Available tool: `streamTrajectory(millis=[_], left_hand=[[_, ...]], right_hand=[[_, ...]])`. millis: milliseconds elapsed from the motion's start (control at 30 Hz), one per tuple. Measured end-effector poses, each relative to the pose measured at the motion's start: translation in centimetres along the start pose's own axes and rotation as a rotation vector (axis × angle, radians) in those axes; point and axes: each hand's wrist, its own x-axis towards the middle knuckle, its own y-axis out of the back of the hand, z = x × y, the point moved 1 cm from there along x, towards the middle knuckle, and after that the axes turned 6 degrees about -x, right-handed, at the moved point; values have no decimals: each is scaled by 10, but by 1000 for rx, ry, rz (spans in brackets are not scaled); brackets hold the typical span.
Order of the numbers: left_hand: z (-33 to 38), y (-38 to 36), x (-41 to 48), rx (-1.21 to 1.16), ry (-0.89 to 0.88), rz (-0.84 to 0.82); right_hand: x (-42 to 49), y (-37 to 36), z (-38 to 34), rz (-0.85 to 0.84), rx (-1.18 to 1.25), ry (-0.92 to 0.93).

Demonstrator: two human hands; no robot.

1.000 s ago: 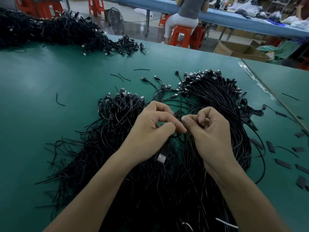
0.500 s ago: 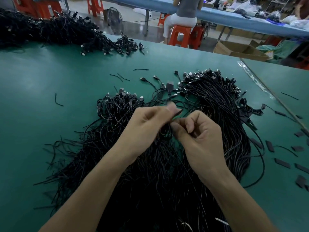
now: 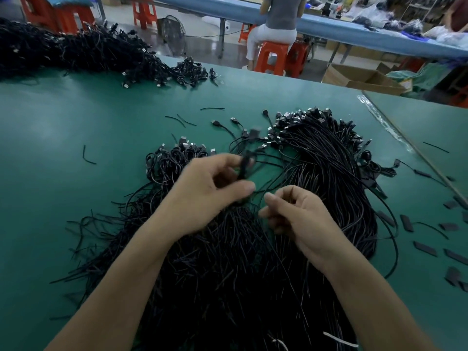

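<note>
Nearest, a cable pile (image 3: 228,274) is lying on the green counter (image 3: 76,198), spreading out between the two forearms. Just past it, the left grip (image 3: 210,196) is hovering over the pile, its fingers and thumb curling round a black cable (image 3: 243,164). That cable is showing blurred and is sticking up above the fingertips, at the middle of the counter. The right grip (image 3: 301,219) is hanging just right of the left one and apart from it, with fingers curled inward and thumb pointing left. I cannot tell whether it is pinching a thin strand.

Farther out, a coiled bundle (image 3: 174,158) is sitting to the left. A long bundle (image 3: 329,160) is lying to the right, its plugs fanning along the far end. Flat black strips (image 3: 425,248) are lying scattered near the right edge, well apart from the grips. At the far left, a big heap (image 3: 76,51) of cables is covering the counter's corner. Beyond the counter, a person (image 3: 278,19) is sitting on an orange stool (image 3: 272,57) at a blue table (image 3: 354,31), and a cardboard box (image 3: 362,77) is standing on the floor to the right.
</note>
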Motion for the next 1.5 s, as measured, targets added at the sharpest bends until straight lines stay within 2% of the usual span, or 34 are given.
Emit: streamTrajectory(millis=[67,133,233,367,467,567,633,767,800,867,933,1033,1200,1300,1400,1433,1500], left_hand=[[-12,12,8,-10,112,194],[-24,26,17,89,177,335],[-36,40,30,344,213,441],[-50,43,45,549,309,467],[-56,40,48,653,349,420],[-54,38,46,714,342,413],[-50,37,45,758,311,385],[-41,38,43,852,284,305],[-38,37,42,882,263,296],[-31,33,39,900,185,320],[-26,27,37,841,80,342],[-23,11,37,674,-26,190],[-28,-23,40,397,-64,-159],[-31,-37,46,264,-81,-239],[-34,-43,51,398,-88,-199],[-34,-41,52,400,-64,-148],[-30,-33,53,205,-1,38]], right_hand=[[7,12,15,173,-602,45],[12,19,29,223,-1023,49],[17,12,37,274,-1245,37],[27,0,30,322,-1342,-56],[35,1,25,332,-1347,-106],[39,5,25,348,-1179,-99],[43,10,22,351,-985,-66],[51,18,10,327,-307,-95],[52,20,8,330,-218,-103],[53,23,9,353,-243,-84],[50,24,9,402,-456,-13],[38,10,-2,379,-650,164],[4,-26,-36,92,-622,431],[-34,-54,-54,-263,-585,648],[-57,-73,-60,-502,-574,735],[-59,-73,-60,-510,-577,733],[-58,-64,-59,-420,-623,692]])
